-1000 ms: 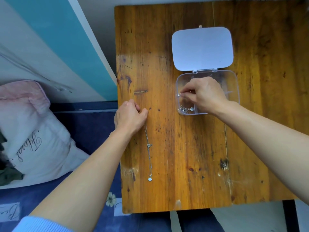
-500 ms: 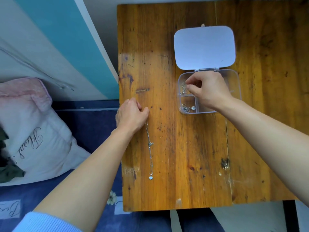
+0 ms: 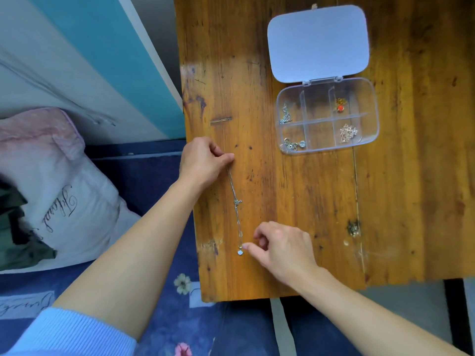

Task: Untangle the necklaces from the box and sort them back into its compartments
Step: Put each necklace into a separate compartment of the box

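Observation:
A thin silver necklace lies stretched out on the wooden table, its small pale pendant at the near end. My left hand pinches the chain's far end. My right hand sits by the pendant, its fingertip touching the chain just above it. The clear compartment box stands open at the back right, lid flipped away. Inside lie a silver chain, a silver piece with a round charm, a gold chain with a red stone and a pale bundled chain. Two middle compartments hold nothing.
The table's left edge runs just beside my left hand, its near edge just below my right wrist. A pillow and blue bedding lie to the left and below. A teal and white wall panel stands at the left.
My right hand left the box and came down to the necklace's pendant end. The silver chain it held over the box now lies in the back left compartment. My left hand kept its pinch.

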Demonstrator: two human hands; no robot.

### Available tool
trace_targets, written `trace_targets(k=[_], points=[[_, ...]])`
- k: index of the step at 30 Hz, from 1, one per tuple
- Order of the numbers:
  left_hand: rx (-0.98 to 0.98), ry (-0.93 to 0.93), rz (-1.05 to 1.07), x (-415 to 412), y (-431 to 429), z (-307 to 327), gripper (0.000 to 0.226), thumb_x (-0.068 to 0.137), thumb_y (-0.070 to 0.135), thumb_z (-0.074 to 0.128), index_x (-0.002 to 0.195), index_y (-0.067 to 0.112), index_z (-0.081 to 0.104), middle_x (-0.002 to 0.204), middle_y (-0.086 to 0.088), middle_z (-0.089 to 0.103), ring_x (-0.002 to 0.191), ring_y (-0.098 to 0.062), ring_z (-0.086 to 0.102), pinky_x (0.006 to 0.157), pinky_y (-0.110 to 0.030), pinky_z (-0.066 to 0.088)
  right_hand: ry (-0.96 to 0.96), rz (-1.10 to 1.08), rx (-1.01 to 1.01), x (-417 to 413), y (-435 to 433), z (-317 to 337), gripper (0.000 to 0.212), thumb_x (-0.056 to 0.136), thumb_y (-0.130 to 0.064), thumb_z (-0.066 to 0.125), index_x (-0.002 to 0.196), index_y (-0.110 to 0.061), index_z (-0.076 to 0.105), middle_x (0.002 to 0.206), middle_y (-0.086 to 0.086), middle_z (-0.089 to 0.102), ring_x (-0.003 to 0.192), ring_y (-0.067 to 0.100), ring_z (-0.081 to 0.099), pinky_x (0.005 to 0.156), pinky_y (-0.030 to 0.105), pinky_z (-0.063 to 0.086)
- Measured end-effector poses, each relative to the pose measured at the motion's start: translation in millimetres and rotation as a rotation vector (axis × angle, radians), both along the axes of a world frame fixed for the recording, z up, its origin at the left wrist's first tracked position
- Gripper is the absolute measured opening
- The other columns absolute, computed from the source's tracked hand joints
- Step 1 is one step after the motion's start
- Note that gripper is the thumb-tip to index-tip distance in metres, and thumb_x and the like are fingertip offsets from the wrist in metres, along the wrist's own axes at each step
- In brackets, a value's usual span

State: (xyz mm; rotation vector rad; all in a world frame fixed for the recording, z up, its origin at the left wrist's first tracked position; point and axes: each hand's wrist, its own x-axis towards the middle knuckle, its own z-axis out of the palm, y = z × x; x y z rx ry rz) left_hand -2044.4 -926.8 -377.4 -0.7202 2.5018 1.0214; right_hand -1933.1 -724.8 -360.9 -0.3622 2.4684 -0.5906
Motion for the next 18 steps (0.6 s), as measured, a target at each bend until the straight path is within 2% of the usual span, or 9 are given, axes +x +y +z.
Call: trace_targets(k=[4, 9, 12, 16, 18], points=[[-0.029, -0.047, 0.019, -3.9, 3.2, 2.3, 0.022, 0.08, 0.03, 0.077, 0.072, 0.013, 0.068, 0.076, -0.001, 0.066, 0.079, -0.018, 0.064, 0.072, -0.038, 0.055, 0.022, -0.003, 0.102, 20.2, -9.1, -11.4, 0.043, 0.08, -0.068, 0.055, 0.088, -0.027, 0.065, 0.078, -0.011, 0.068, 0.074, 0.012, 0.064, 0.059, 0.026, 0.043], [-0.007, -0.076, 0.035, -8.7, 3.2, 7.5, 0.014, 0.084, 0.019, 0.071, 0.074, 0.008, 0.07, 0.073, -0.001, 0.066, 0.077, -0.019, 0.066, 0.072, -0.037, 0.058, 0.012, -0.008, 0.111, 19.0, -21.7, -15.3, 0.025, 0.089, -0.046, 0.057, 0.087, -0.023, 0.067, 0.08, -0.008, 0.07, 0.076, 0.016, 0.065, 0.06, 0.028, 0.047], [-0.022, -0.052, 0.052, -5.9, 7.2, 10.2, 0.013, 0.081, 0.018, 0.07, 0.073, 0.008, 0.07, 0.073, -0.005, 0.068, 0.075, -0.02, 0.066, 0.07, -0.037, 0.058, -0.022, -0.038, 0.142, 18.1, -23.8, -13.9, 0.019, 0.086, -0.035, 0.054, 0.086, -0.023, 0.069, 0.078, -0.007, 0.07, 0.073, 0.017, 0.065, 0.058, 0.027, 0.045], [-0.061, 0.018, 0.085, -0.9, 10.4, 8.9, 0.013, 0.076, 0.018, 0.069, 0.067, 0.008, 0.068, 0.07, -0.007, 0.068, 0.071, -0.022, 0.066, 0.067, -0.036, 0.057, -0.016, -0.066, 0.174, 15.5, -17.8, -14.2, 0.014, 0.082, -0.03, 0.054, 0.081, -0.024, 0.066, 0.071, -0.007, 0.067, 0.065, 0.017, 0.063, 0.054, 0.027, 0.044], [-0.073, 0.038, 0.085, 0.7, 10.8, 7.6, 0.013, 0.075, 0.018, 0.068, 0.066, 0.009, 0.068, 0.068, -0.007, 0.068, 0.07, -0.022, 0.065, 0.066, -0.035, 0.057, 0.031, -0.046, 0.171, 16.9, -16.2, -15.0, 0.016, 0.083, -0.033, 0.053, 0.079, -0.023, 0.065, 0.068, -0.006, 0.066, 0.062, 0.017, 0.062, 0.052, 0.026, 0.043]])
